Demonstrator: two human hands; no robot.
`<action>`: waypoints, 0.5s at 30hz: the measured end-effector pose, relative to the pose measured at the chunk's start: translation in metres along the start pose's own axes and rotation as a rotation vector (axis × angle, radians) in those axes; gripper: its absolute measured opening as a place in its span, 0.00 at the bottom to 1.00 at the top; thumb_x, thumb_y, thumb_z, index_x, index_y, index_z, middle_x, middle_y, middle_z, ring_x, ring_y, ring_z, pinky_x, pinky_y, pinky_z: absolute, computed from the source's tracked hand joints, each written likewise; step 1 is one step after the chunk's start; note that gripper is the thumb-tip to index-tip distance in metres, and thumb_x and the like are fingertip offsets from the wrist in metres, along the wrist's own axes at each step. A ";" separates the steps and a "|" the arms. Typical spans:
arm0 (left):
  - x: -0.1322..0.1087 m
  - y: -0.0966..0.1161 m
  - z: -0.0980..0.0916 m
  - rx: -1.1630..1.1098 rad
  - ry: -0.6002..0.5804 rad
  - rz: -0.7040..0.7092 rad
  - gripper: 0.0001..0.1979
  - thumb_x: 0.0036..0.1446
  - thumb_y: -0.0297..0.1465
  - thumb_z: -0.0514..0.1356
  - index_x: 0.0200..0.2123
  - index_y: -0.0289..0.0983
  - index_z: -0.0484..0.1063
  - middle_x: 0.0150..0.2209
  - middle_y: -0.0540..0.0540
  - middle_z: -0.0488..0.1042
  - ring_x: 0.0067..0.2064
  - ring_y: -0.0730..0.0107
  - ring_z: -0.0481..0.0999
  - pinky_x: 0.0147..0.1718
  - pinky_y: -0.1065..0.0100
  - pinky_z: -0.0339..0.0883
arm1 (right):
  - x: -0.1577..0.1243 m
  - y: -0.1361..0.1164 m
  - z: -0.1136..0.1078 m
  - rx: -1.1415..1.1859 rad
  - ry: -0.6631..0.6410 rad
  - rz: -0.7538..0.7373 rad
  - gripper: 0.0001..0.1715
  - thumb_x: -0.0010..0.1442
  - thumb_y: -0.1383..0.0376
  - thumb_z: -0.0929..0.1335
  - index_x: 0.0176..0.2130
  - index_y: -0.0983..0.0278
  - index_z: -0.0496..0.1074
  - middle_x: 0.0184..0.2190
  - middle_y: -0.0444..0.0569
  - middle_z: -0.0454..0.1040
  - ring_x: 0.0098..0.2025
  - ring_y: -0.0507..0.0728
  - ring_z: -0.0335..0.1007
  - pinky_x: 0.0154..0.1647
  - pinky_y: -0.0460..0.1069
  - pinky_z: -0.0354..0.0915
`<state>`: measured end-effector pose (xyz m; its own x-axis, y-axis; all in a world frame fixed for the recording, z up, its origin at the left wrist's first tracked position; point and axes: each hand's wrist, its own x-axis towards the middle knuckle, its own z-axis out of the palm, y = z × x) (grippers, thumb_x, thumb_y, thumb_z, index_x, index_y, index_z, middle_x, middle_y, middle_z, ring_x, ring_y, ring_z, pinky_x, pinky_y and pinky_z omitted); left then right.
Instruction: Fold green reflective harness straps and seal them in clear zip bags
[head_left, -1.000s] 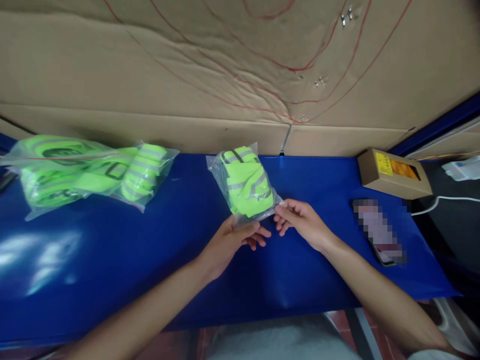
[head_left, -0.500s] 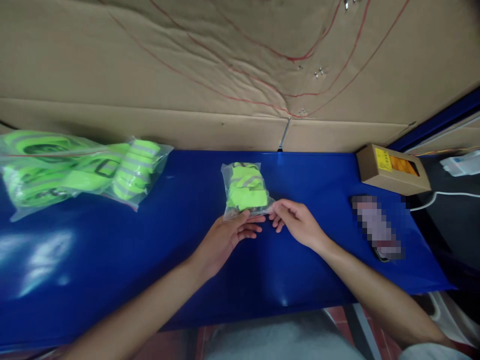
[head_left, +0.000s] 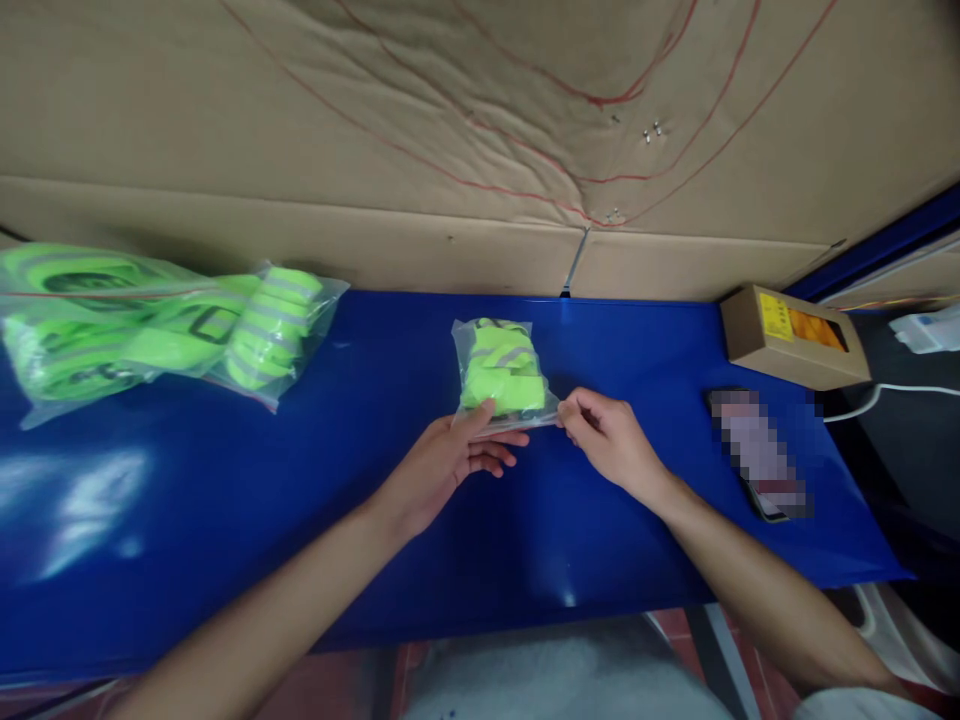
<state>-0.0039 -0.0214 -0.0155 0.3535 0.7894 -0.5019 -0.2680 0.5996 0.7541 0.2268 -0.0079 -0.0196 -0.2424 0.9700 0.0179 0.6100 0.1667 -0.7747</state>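
A small clear zip bag (head_left: 504, 368) lies mid-table with a folded neon-yellow band with grey reflective stripes inside it. My left hand (head_left: 442, 465) holds the bag's near edge, thumb on top and fingers underneath. At the bag's near right corner, my right hand (head_left: 611, 435) pinches the edge between thumb and curled fingers. The strip along the near edge runs between the two hands.
Larger clear bags (head_left: 161, 325) of neon-yellow striped bands lie at the left. On the right are a cardboard box (head_left: 795, 338), a blurred-out phone (head_left: 759, 455) and a white cable (head_left: 855, 408). A cardboard wall (head_left: 300, 240) rises behind the blue table (head_left: 262, 520).
My right hand has slid slightly right to the bag's corner. My left thumb has moved further up onto the bag. The whole view has shifted a little.
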 end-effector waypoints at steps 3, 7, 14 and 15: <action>-0.001 0.000 -0.002 0.027 0.008 0.010 0.22 0.62 0.46 0.65 0.40 0.29 0.81 0.46 0.32 0.83 0.36 0.66 0.80 0.34 0.69 0.73 | -0.002 -0.006 -0.001 -0.308 0.203 -0.257 0.15 0.74 0.58 0.62 0.44 0.64 0.72 0.40 0.53 0.78 0.43 0.59 0.75 0.43 0.54 0.67; -0.001 -0.002 0.000 0.031 -0.050 0.024 0.23 0.63 0.46 0.63 0.45 0.31 0.81 0.46 0.34 0.83 0.39 0.62 0.81 0.35 0.67 0.73 | -0.008 -0.011 0.003 -0.479 0.173 -0.610 0.13 0.71 0.62 0.67 0.53 0.64 0.71 0.48 0.57 0.78 0.51 0.62 0.74 0.53 0.58 0.65; -0.009 0.011 -0.005 0.322 -0.030 0.297 0.31 0.67 0.55 0.51 0.35 0.36 0.83 0.40 0.38 0.81 0.42 0.57 0.78 0.39 0.59 0.70 | -0.008 -0.008 -0.007 -0.202 0.284 -0.674 0.08 0.67 0.71 0.71 0.46 0.61 0.75 0.38 0.49 0.80 0.41 0.56 0.75 0.47 0.55 0.68; -0.013 0.014 -0.008 0.399 0.061 0.482 0.30 0.67 0.54 0.52 0.32 0.37 0.82 0.39 0.40 0.80 0.42 0.58 0.76 0.43 0.58 0.69 | -0.010 -0.011 -0.009 -0.101 0.313 -0.647 0.08 0.66 0.71 0.71 0.45 0.61 0.75 0.37 0.48 0.80 0.40 0.56 0.75 0.45 0.54 0.69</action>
<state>-0.0195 -0.0223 -0.0019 0.2214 0.9719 -0.0804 -0.0251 0.0881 0.9958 0.2296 -0.0175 -0.0056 -0.3603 0.6744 0.6445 0.4882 0.7251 -0.4857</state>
